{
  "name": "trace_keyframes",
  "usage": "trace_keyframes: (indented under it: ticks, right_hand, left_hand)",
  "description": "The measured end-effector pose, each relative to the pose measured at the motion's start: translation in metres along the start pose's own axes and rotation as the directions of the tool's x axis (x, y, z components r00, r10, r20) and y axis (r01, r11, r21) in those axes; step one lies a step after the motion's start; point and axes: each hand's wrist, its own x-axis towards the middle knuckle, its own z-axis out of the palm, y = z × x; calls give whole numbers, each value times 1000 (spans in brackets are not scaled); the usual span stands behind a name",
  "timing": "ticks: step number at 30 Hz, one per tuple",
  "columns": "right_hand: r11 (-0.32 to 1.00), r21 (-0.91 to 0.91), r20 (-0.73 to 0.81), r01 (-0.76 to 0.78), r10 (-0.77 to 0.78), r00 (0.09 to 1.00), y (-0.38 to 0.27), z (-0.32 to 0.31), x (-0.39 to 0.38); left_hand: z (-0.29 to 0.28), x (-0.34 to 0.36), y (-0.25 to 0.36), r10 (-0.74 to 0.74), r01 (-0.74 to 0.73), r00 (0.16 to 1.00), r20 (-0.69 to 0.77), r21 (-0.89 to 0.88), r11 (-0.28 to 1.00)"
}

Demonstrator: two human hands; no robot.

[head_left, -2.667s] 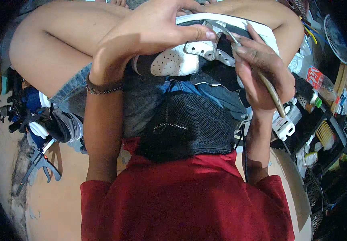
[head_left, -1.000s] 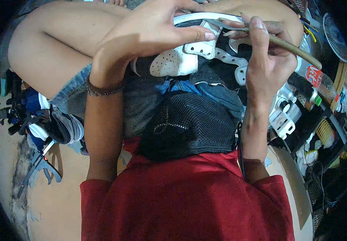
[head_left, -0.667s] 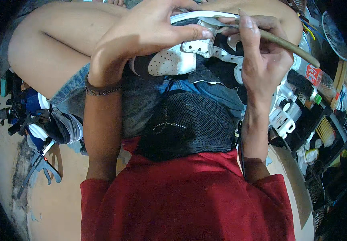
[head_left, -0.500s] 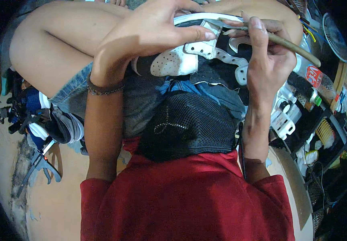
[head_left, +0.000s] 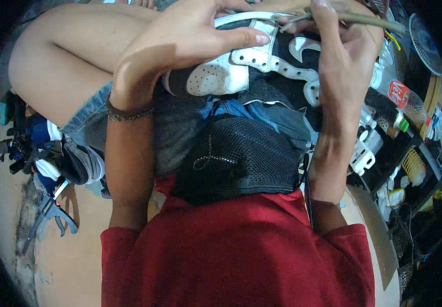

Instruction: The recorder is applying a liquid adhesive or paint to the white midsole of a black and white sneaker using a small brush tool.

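A black-and-white sneaker [head_left: 262, 71] lies on my lap, sole edge turned up toward the top of the picture. My left hand [head_left: 190, 38] grips it from the left, thumb pressed across the white perforated toe. My right hand [head_left: 344, 46] holds a thin wooden-handled brush [head_left: 369, 19] at the shoe's white sole rim; its tip meets the rim near my fingers. A black mesh face mask [head_left: 236, 158] and my red shirt fill the lower picture.
Shoes and tools [head_left: 52, 163] lie in a heap on the floor at the left. On the right stand shelves with bottles, a white plug strip [head_left: 364, 153], brushes and a small fan [head_left: 428, 41]. My bare knee [head_left: 62, 61] is at upper left.
My right hand has risen and turned the brush from pointing down-right to lying nearly level at the sole rim. The left hand has kept its grip on the sneaker.
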Motion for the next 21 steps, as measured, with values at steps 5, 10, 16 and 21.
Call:
trace_keyframes:
  ticks: [5, 10, 16, 21]
  right_hand:
    - [874, -111, -186, 473, -486, 854, 53, 1, 2]
    - [890, -71, -194, 450, -455, 869, 49, 5, -10]
    - [872, -129, -110, 472, -486, 867, 56, 0, -7]
    - [887, -51, -140, 459, -461, 876, 52, 8, -7]
  left_hand:
    - [0, -1, 2, -14, 19, 999, 36, -132, 991]
    - [1, 1, -10, 153, -152, 988, 14, -72, 986]
    - [-4, -9, 15, 63, -60, 997, 39, -86, 995]
    - [0, -2, 0, 7, -3, 999, 41, -112, 994]
